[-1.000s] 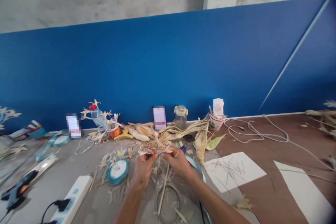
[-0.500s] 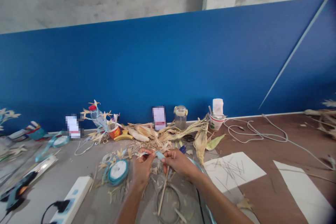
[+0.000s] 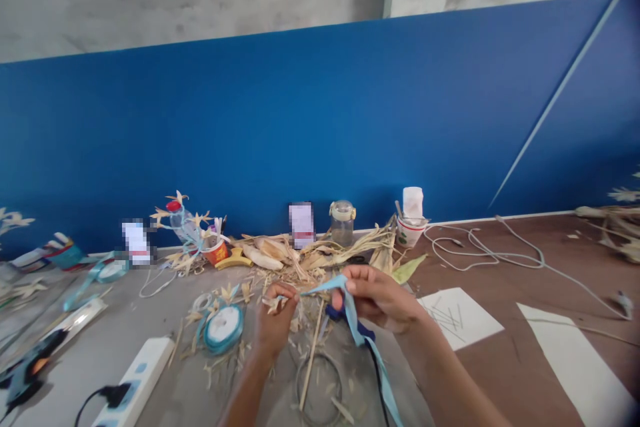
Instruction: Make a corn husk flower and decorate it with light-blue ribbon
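Observation:
My left hand (image 3: 280, 310) is closed in a pinch over the table, holding a small dried-husk flower (image 3: 274, 304) and the thin end of a light blue ribbon. My right hand (image 3: 375, 297) pinches the same ribbon (image 3: 351, 320) a short way to the right. Between the hands the ribbon is stretched taut and narrows toward the left fingers. Its loose tail hangs from my right hand down to the front edge of the view. Under my right hand lies a dark blue object (image 3: 367, 332), mostly covered.
Left of my hands are a ribbon spool (image 3: 223, 328), a white power strip (image 3: 140, 380) and a glue gun (image 3: 33, 363). Dried corn husks (image 3: 275, 253) lie behind, near a lidded jar (image 3: 343, 223). A wire coil (image 3: 320, 387) is in front; paper with thin sticks (image 3: 463, 317) is at right.
My right hand has moved right and slightly up, away from my left hand, drawing the blue ribbon out between them. My left hand has stayed almost in place.

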